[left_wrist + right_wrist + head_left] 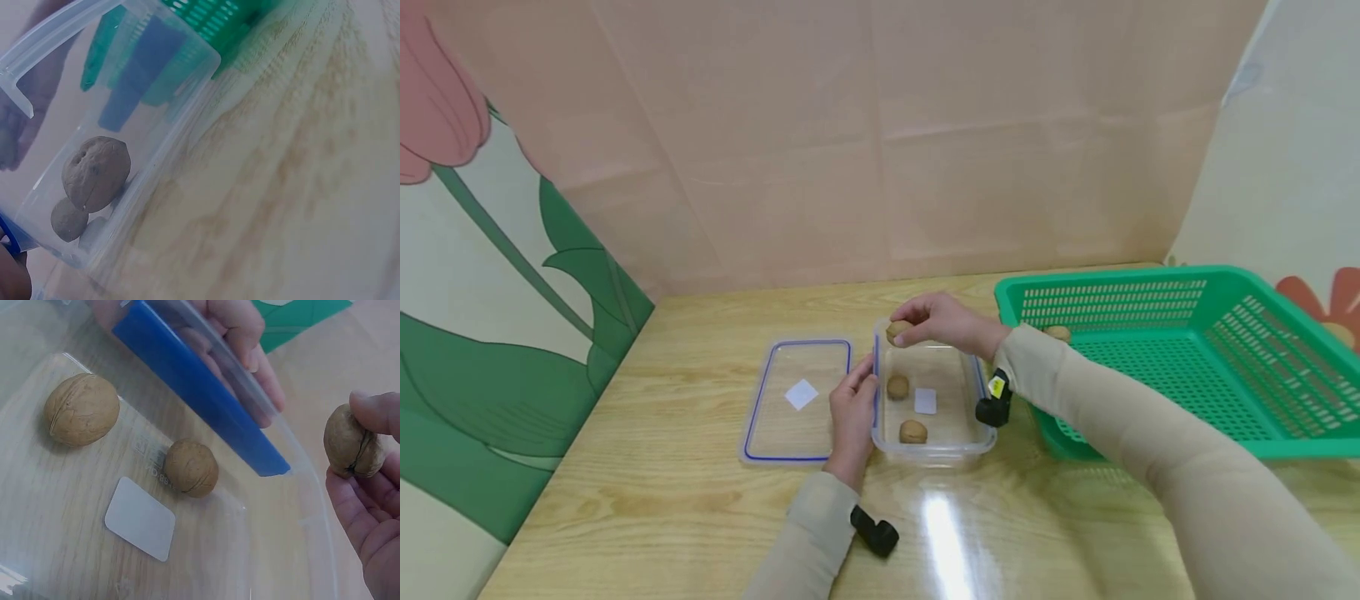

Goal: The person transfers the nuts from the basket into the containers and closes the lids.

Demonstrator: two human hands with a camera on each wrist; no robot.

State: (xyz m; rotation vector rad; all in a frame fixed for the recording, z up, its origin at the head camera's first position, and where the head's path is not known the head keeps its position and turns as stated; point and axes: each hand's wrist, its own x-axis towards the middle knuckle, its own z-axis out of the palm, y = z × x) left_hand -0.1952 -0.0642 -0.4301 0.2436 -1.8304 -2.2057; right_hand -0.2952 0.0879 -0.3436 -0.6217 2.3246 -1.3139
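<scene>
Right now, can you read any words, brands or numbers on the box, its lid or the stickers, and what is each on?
No text can be read.
White sticker in the clear box: blank.
White sticker on the lid: blank.
Embossed marks on the box floor, beside the walnut: too blurred to read.
Yellow tag at the right wrist: too small to read.

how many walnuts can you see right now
4: two brown walnuts in the clear plastic container, one pinched in the right hand, one in the green basket.
</scene>
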